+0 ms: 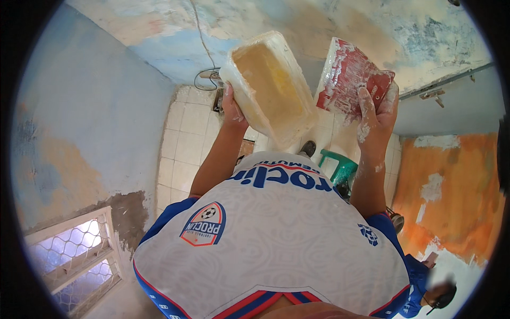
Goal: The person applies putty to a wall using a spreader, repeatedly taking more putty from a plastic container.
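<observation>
My left hand (232,108) grips the left side of a white plastic tub (306,114), tilted so that its inside shows. Pale yellowish residue coats its walls and bottom. To the right, my right hand (378,118) is closed on a wide red putty knife (348,77), smeared with white paste. The blade points up and left, a small gap from the tub's right rim. White paste also marks the fingers and forearm on that side. Part of the left fingers is hidden behind the tub.
The patchy wall (366,24) stands just ahead. Below the tub, a green plastic stool (340,166) stands on the tiled floor (183,143). A cable (199,32) hangs down the wall. A barred window (74,250) is at left; another person (422,282) is at lower right.
</observation>
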